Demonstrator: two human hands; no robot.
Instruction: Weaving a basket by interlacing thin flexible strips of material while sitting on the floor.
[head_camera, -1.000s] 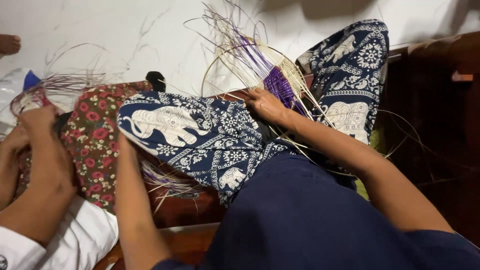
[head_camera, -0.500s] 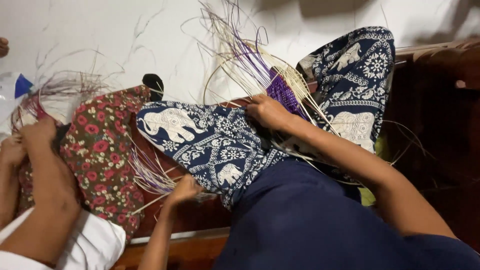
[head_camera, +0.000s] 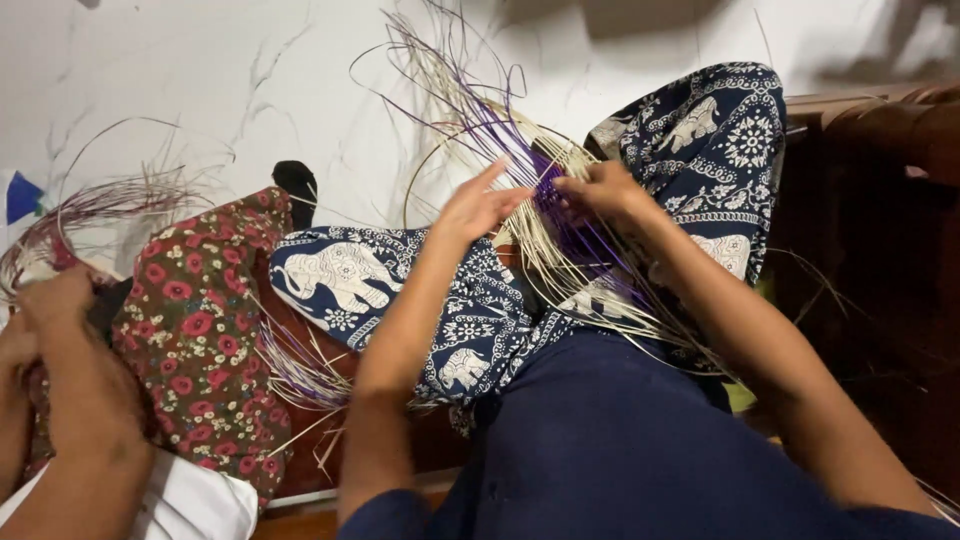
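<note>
Seen from the head camera, a person seated on a pale floor (head_camera: 180, 70) works a half-woven basket (head_camera: 545, 195) of straw-coloured and purple strips, resting on the lap between knees clad in blue elephant-print trousers (head_camera: 400, 290). The left hand (head_camera: 478, 205) lies open, fingers spread against the weave's near side. The right hand (head_camera: 605, 190) is closed on the purple strips at the basket's middle, apparently pinching them, though blur hides the fingertips. Loose strips (head_camera: 450, 70) fan upward over the floor. At left, another person in red floral trousers (head_camera: 200, 330) holds a second bundle of strips (head_camera: 90, 205). A blue scrap (head_camera: 20, 195), possibly packaging, lies at the far left edge.
</note>
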